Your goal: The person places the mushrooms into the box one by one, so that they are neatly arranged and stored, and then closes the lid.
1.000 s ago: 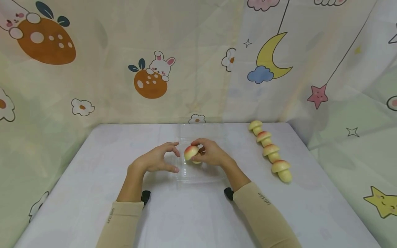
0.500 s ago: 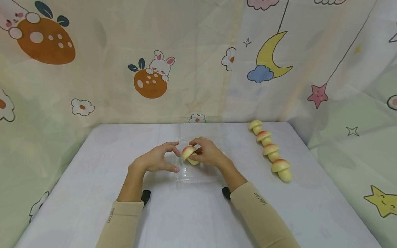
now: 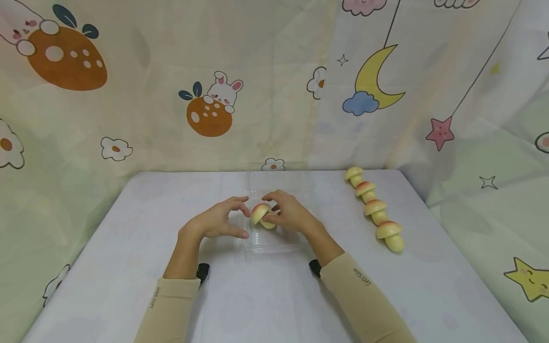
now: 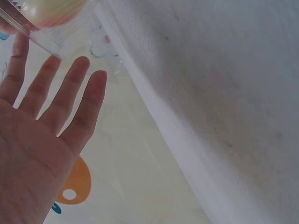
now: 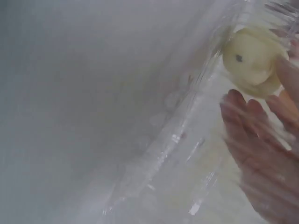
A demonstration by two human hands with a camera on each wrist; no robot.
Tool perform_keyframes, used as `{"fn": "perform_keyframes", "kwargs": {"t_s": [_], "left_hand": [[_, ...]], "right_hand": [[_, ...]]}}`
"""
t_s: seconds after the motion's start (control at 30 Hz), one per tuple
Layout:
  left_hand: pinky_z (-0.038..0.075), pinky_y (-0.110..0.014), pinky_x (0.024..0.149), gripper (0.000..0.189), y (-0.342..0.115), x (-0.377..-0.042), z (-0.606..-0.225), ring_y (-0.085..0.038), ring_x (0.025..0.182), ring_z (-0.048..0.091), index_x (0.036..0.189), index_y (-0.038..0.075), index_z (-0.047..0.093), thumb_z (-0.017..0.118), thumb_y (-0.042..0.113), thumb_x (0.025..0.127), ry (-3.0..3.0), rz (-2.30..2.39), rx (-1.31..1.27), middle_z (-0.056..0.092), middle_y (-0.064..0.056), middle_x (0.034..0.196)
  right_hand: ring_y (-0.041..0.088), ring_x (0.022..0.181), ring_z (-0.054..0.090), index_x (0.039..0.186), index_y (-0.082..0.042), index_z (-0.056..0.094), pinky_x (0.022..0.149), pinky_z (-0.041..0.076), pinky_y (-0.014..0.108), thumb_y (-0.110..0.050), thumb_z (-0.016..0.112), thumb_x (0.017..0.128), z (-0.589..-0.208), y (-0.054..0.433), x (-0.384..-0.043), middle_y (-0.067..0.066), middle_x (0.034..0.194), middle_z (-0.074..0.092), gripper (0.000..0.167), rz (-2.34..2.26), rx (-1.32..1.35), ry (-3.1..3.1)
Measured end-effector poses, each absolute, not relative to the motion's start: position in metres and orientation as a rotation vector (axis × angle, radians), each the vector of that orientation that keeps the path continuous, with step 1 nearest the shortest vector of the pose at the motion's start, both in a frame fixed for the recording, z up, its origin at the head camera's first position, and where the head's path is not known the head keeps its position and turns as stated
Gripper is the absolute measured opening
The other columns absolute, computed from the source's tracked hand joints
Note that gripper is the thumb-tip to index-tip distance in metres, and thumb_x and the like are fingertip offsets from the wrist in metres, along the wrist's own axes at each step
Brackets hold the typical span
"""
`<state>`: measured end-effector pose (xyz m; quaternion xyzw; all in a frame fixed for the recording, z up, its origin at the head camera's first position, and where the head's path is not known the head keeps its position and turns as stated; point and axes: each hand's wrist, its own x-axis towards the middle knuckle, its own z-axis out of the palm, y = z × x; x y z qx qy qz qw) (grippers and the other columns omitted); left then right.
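Observation:
My right hand [image 3: 291, 213] holds a cream toy mushroom [image 3: 259, 213] with a red-blushed cap, thumb against it and fingers curved behind. The mushroom lies tilted over the left part of a clear plastic box [image 3: 279, 244]. In the right wrist view, its pale underside [image 5: 252, 58] shows through blurred plastic. Just left of the box, my left hand [image 3: 216, 220] holds nothing, thumb and fingers spread in a C shape. Its fingertips [image 4: 83, 63] reach the box's clear edge in the left wrist view.
Several more toy mushrooms [image 3: 379, 211] lie in a slanting row on the right side of the white table [image 3: 274, 305]. The box's clear lid [image 3: 279, 181] lies folded back behind it. A patterned cloth [image 3: 274, 95] hangs behind the table.
My right hand has moved slightly left with the toy mushroom, which has tipped and come lower in the box. The left hand has stayed in place.

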<state>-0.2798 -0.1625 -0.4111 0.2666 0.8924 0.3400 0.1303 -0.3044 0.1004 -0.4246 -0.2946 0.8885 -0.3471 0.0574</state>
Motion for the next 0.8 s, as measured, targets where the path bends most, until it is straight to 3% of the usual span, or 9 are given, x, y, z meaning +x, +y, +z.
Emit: {"fn": "perform_keyframes", "kwargs": {"t_s": [0.47, 0.8], "left_hand": [[0.03, -0.064, 0.118, 0.053, -0.163, -0.28, -0.411, -0.037, 0.15, 0.034, 0.118, 0.015, 0.066, 0.09, 0.041, 0.078, 2.602, 0.972, 0.764, 0.032, -0.008, 0.167], [0.03, -0.062, 0.118, 0.054, -0.163, -0.28, -0.413, -0.035, 0.148, 0.037, 0.12, 0.016, 0.065, 0.089, 0.043, 0.079, 2.6, 0.975, 0.75, 0.032, -0.006, 0.167]], "right_hand": [[0.035, 0.113, 0.069, 0.143, -0.003, 0.054, 0.092, 0.059, 0.042, -0.021, 0.077, 0.095, -0.412, 0.119, -0.295, 0.02, 0.14, 0.057, 0.056, -1.003, -0.935, 2.732], [0.038, 0.116, 0.067, 0.143, -0.004, 0.053, 0.097, 0.056, 0.044, -0.026, 0.076, 0.095, -0.394, 0.139, -0.281, 0.016, 0.139, 0.058, 0.057, -1.018, -0.849, 2.833]]}}
